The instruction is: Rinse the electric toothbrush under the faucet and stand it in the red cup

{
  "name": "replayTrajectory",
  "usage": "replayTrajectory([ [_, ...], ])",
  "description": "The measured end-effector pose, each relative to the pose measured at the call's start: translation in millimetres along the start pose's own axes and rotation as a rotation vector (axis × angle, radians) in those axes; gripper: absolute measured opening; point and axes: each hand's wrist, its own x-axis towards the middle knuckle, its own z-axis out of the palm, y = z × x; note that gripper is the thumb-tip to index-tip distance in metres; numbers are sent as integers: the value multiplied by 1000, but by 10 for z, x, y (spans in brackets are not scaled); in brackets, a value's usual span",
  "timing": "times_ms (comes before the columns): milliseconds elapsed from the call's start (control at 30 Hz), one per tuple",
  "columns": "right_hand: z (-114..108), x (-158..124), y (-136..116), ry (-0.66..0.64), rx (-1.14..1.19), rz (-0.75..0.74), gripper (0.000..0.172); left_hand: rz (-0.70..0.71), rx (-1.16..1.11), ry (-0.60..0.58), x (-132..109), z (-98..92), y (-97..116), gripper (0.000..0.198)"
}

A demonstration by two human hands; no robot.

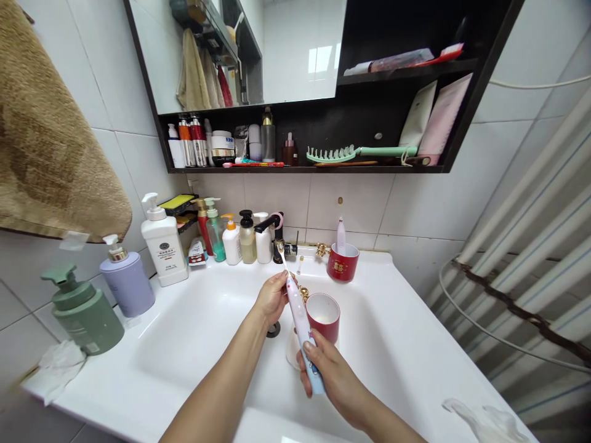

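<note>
An electric toothbrush (pixel 300 317) with a pink and pale blue body is held over the white sink (pixel 194 320), its head pointing up towards the black faucet (pixel 277 231). My right hand (pixel 330 372) is closed around the lower handle. Near the neck of the brush, the fingers of my left hand (pixel 273 296) are pinched on it. A red cup (pixel 329 317) with a white inside and a gold handle sits in the basin just behind the toothbrush. Something pale and round in the basin is partly hidden by my right hand.
On the back ledge, another red cup (pixel 343 264) holds a second electric toothbrush (pixel 341 237). Several pump bottles line the left side, including a white one (pixel 165 249), a purple one (pixel 128 280) and a green one (pixel 87 311). A dark cabinet (pixel 305 170) hangs above. White pipes run along the right.
</note>
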Motion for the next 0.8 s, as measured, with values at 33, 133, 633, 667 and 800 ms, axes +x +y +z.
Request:
replayTrajectory([
  [33, 3, -5, -6, -15, 33, 12, 24, -1, -16, -13, 0, -3, -3, 18],
  [133, 1, -17, -26, -1, 40, 8, 25, -4, -37, -16, -5, 0, -12, 18],
  [633, -114, 130, -115, 263, -123, -163, 27, 11, 133, 51, -78, 122, -72, 23],
  [667, -163, 184, -170, 342, -160, -217, 26, 16, 213, 68, -80, 114, -100, 20],
  [800, -418, 463, -391, 574, -234, -387, 25, 112, 698, 121, -97, 43, -305, 11],
])
